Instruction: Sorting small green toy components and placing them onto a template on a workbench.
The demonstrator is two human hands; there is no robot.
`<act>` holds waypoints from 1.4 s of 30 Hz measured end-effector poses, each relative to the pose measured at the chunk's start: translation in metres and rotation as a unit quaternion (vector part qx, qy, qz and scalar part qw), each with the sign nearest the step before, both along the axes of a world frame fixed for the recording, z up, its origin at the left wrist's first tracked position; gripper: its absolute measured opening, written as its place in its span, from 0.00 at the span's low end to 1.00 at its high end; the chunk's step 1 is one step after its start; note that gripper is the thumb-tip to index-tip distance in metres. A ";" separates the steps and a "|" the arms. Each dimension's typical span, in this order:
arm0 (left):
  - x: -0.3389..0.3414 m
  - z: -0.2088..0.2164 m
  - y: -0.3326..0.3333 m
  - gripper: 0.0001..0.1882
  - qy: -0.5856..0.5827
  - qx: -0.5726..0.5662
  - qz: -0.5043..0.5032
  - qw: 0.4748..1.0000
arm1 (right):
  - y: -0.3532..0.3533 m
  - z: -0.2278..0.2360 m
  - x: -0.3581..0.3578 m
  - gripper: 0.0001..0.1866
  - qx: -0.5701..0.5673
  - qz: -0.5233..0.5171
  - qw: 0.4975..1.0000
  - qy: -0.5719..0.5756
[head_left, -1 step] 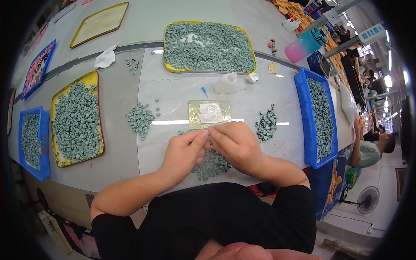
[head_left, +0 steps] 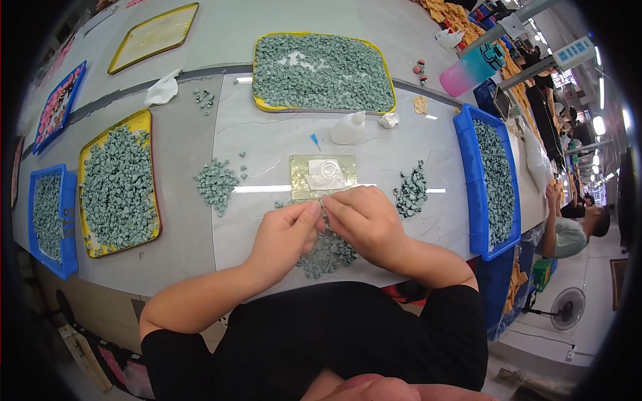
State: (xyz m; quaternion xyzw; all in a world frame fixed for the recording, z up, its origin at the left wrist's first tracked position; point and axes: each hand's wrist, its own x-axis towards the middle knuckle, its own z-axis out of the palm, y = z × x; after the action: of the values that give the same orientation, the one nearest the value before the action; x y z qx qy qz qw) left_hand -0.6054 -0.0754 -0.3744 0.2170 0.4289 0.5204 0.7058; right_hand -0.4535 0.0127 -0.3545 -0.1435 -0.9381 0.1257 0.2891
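Observation:
My left hand (head_left: 285, 234) and my right hand (head_left: 366, 224) meet fingertip to fingertip over the near middle of the table. Both are pinched closed, and whatever sits between the fingertips is too small and hidden to name. Under and behind them lies a loose heap of small grey-green pieces (head_left: 324, 259), partly covered by my hands. Just beyond my fingers is a flat yellowish-green pad (head_left: 302, 192), bearing a white piece with a round clear dish (head_left: 328, 172). A smaller pile of green pieces (head_left: 217, 186) lies to the left, and a darker green pile (head_left: 411, 192) to the right.
A white squeeze bottle (head_left: 348, 130) and a small blue nozzle tip (head_left: 315, 140) stand beyond the pad. Yellow-rimmed trays of green pieces (head_left: 267, 103) (head_left: 157, 224) lie at the back and left. A blue bin (head_left: 476, 194) borders the right. A pink-and-teal drink bottle (head_left: 471, 69) stands far right.

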 end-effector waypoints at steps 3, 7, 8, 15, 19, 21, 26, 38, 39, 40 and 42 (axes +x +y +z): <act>0.001 0.004 -0.002 0.11 0.004 -0.003 0.001 1.000 | 0.005 -0.003 0.000 0.17 -0.016 0.001 1.000 0.020; -0.002 0.010 -0.001 0.07 -0.022 -0.022 0.051 0.998 | 0.027 -0.006 0.001 0.18 0.110 -0.019 0.994 0.017; -0.004 0.009 -0.001 0.07 -0.024 -0.010 0.055 0.998 | 0.030 -0.007 0.002 0.18 0.110 -0.017 0.994 0.018; -0.016 -0.002 0.001 0.10 -0.049 -0.019 0.039 0.998 | 0.034 -0.011 -0.001 0.17 0.179 -0.008 0.983 -0.044; -0.016 0.000 0.003 0.10 -0.060 -0.035 0.062 0.996 | 0.035 -0.016 -0.004 0.18 0.209 -0.002 0.976 -0.054; -0.018 -0.001 0.002 0.10 -0.073 -0.028 0.064 0.995 | 0.034 -0.014 -0.005 0.16 0.199 -0.001 0.979 -0.045; -0.021 -0.004 0.003 0.09 -0.075 -0.027 0.058 0.995 | 0.032 -0.015 -0.005 0.12 0.071 -0.014 0.997 0.006; -0.023 -0.006 -0.003 0.04 -0.141 -0.025 0.032 0.989 | 0.015 -0.010 -0.012 0.05 -0.689 -0.092 0.710 0.114; -0.023 -0.003 -0.003 0.04 -0.155 -0.026 0.015 0.987 | 0.014 -0.011 -0.012 0.05 -0.686 -0.087 0.713 0.117; -0.023 0.000 -0.003 0.04 -0.155 -0.026 0.016 0.987 | 0.013 -0.012 -0.012 0.05 -0.683 -0.082 0.716 0.120; -0.023 0.004 -0.003 0.06 -0.153 -0.030 0.005 0.988 | 0.009 -0.010 -0.015 0.04 -0.659 -0.081 0.739 0.118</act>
State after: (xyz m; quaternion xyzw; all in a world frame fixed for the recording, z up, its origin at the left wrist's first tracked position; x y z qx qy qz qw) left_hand -0.6282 -0.0787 -0.3706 0.1115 0.3324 0.5375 0.7669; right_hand -0.4685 0.0216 -0.3641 -0.3580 -0.5644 0.7041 0.2398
